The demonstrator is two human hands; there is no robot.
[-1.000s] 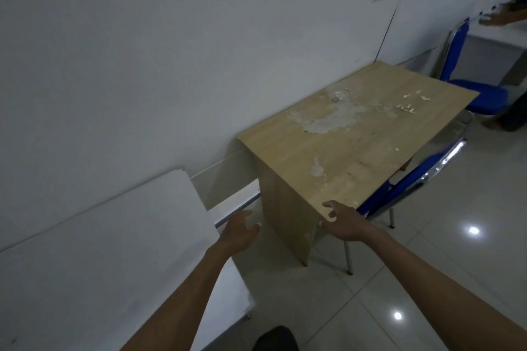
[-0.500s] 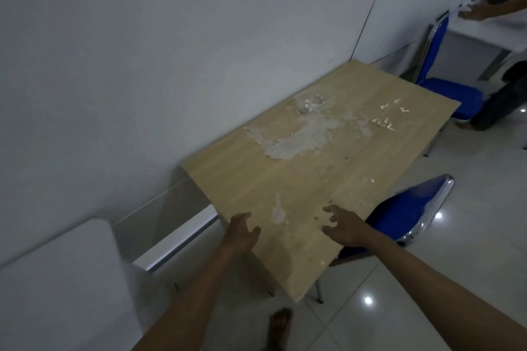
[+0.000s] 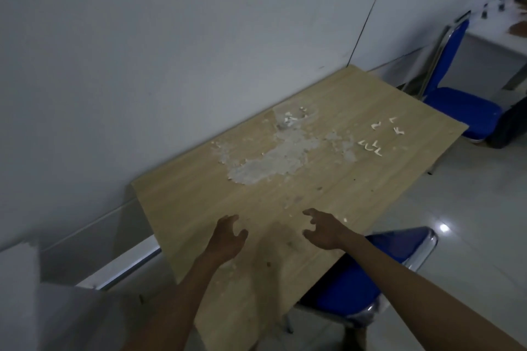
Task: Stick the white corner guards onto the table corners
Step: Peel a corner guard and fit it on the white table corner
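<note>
White corner guards: small angled pieces scattered loose on the table near its far right edge, well apart from both hands. Roughly eight show, in two loose clusters; dim light and their small size prevent an exact count or any reading of their adhesive faces. A few similar white scraps lie toward the far wall edge, too blurred to identify. The table is one light wood-grain slab, with a pale patch of stripped surface at its centre; its near corner is hidden behind the arms. Left hand and right hand: both over the near end of the table, fingers loosely curled and spread, holding nothing. Two blue chairs: one tucked under the right edge, partly hidden, one beyond the far corner.
</note>
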